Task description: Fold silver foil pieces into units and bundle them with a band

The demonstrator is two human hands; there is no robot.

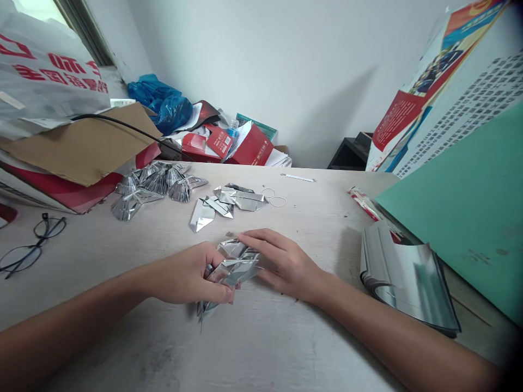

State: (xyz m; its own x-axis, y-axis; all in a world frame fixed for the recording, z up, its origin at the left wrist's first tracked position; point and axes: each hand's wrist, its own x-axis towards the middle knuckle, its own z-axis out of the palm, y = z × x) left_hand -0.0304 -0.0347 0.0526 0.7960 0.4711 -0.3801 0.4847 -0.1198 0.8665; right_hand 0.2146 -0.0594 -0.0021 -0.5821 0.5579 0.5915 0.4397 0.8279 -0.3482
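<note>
A piece of folded silver foil paper (235,270) is held up just over the middle of the table, its layers partly opened out. My left hand (192,275) is closed around its left side, thumb in front, and a crumpled part sticks out below that thumb. At its right side, my right hand (286,261) has the fingers curved along the top and edge, gripping it; some fingertips are hidden behind the foil. Behind my hands lie several flat folded foil strips (245,200). Farther left is a cluster of finished-looking foil pieces with pleated fans (157,182).
Glasses (36,245) lie at the left, below a cardboard stack (90,144) and a white plastic bag (49,71). Two pale rings (278,202) sit beside the strips. On the right stand a stack of silver sheets (408,277) and a leaning green board (457,212).
</note>
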